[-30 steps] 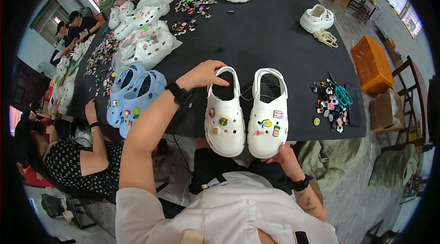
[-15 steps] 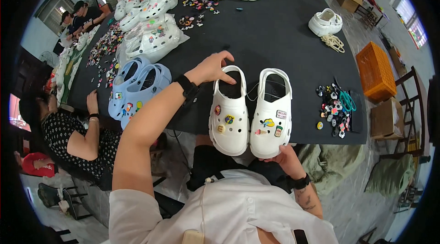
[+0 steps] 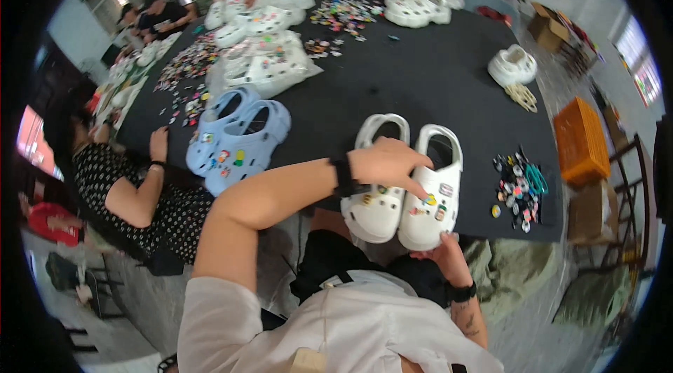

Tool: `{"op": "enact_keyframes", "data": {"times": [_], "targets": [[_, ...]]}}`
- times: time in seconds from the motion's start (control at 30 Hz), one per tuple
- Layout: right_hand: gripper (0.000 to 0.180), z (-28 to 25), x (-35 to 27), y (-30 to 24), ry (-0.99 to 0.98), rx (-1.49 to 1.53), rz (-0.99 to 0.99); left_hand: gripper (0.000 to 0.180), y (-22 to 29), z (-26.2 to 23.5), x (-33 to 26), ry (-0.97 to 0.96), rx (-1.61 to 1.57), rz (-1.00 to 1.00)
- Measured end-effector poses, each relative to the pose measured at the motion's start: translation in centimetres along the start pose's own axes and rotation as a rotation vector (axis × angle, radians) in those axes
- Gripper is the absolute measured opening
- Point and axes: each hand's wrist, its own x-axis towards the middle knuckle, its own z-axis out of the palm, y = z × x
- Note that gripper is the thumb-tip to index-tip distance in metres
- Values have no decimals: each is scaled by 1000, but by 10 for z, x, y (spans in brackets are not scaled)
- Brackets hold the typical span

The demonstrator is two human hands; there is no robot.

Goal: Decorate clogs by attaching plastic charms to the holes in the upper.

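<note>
Head view: the left hand (image 3: 388, 163) is seen laid across a pair of white clogs (image 3: 403, 184), its fingers spread loosely over both uppers and the fingertips pressed near a small charm on the right shoe; nothing is gripped in it. The right hand (image 3: 440, 254) is found at six o'clock of the pair, cupped under the toe of the right clog at the near edge of the bench (image 3: 420, 78), where it is partly hidden by the shoe, so whether the toe is clasped cannot be told. The clogs are set side by side, toes toward the person, at the bench's near edge, with coloured charms fixed on their uppers. At three o'clock of the pair a heap of loose charms (image 3: 517, 187) is spread on the black cloth. At nine o'clock a pair of light blue clogs (image 3: 238, 136) is placed, beside another person's hand (image 3: 160, 143). At one o'clock, well apart, a single white clog (image 3: 513, 66) is seen, and an orange crate (image 3: 580, 140) is set just beyond the bench's right edge.
</note>
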Motion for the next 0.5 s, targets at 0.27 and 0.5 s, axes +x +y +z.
{"op": "enact_keyframes", "data": {"times": [0.27,0.5], "targets": [[40,-2,-18,1,50,-221,-53,50,-14,-4,2,-102,-78,17],[28,-3,-26,-4,48,-358,1,43,-19,-100,-128,77,-179,-215]]}}
